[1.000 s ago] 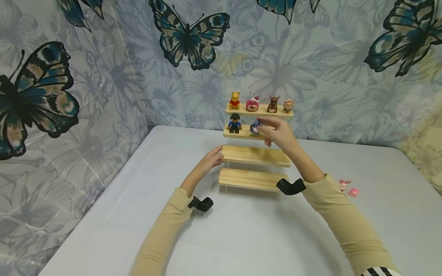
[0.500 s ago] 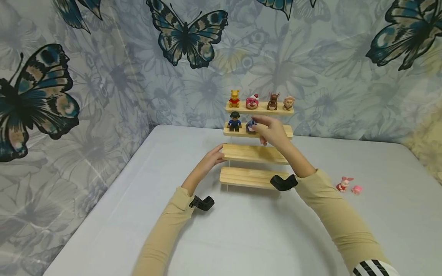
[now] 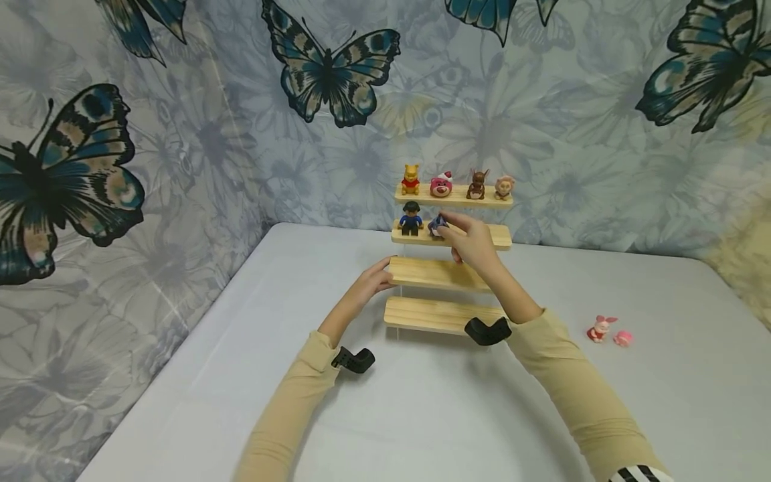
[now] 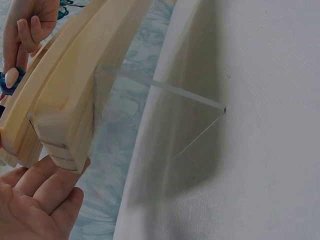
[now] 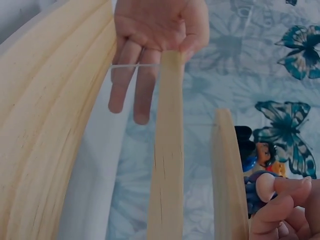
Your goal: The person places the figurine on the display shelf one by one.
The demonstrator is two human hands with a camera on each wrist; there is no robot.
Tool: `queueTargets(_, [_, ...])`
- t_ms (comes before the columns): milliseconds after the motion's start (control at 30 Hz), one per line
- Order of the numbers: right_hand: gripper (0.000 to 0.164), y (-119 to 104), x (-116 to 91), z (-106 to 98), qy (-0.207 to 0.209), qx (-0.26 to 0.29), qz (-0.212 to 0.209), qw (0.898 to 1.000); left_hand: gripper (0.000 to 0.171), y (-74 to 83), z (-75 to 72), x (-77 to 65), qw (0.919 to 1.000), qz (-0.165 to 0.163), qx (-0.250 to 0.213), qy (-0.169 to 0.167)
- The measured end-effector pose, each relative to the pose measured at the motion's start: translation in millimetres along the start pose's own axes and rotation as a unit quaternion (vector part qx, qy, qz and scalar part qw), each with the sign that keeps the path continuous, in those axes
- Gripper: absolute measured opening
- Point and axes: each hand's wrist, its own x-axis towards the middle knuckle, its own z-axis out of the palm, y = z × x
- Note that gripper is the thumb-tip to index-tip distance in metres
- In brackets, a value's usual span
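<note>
My right hand (image 3: 474, 246) pinches a small blue donkey figurine (image 3: 435, 229) between thumb and fingertips, upright at the second-highest board (image 3: 490, 235) of a tiered wooden display stand. Beside it on that board stands a dark-haired toy figure (image 3: 411, 219) in a blue top. In the right wrist view, the donkey figurine (image 5: 257, 190) is partly covered by my fingertips. My left hand (image 3: 366, 286) holds the left end of the third board (image 3: 440, 272), thumb on one face. Its other fingers (image 4: 55, 185) extend beneath the wood in the left wrist view.
On the top board (image 3: 454, 199) sit a yellow bear (image 3: 410, 179), a pink bear (image 3: 441, 185), a brown figurine (image 3: 477, 185) and a peach-coloured one (image 3: 503, 187). The lowest board (image 3: 436, 314) bears nothing. A piglet figurine (image 3: 601, 329) and a pink piece (image 3: 623, 339) lie on the right tabletop.
My right hand has moved slightly left along the second board with the donkey figurine, closer to the dark-haired toy figure. The left hand has stayed at the third board's end.
</note>
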Motion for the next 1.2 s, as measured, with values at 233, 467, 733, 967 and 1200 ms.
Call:
queueTargets(233, [0.046,-10,-4,4,-0.017,0.002,0.006,1.000,0.054,0.8,-2.1,-3.3,0.9999,-0.008,-0.003,0.006])
queueTargets(467, [0.055,14,1,1,-0.021,0.061,0.007,0.998,0.055,-1.7,-2.7,-3.9,0.9999,-0.006,0.003,0.010])
queueTargets(733, [0.051,30,-12,-14,-0.014,0.042,-0.011,0.999,0.055,-3.5,-1.5,-4.5,0.9998,-0.013,-0.006,0.012])
queueTargets(967, [0.049,29,-45,-48,0.018,0.015,-0.020,1.000,0.055,15.9,1.2,-11.9,0.9999,-0.014,0.001,-0.010])
queueTargets(1200, [0.046,59,-74,-97,0.053,0.000,-0.012,0.998,0.057,22.9,1.9,-12.9,0.9999,-0.005,0.006,-0.010])
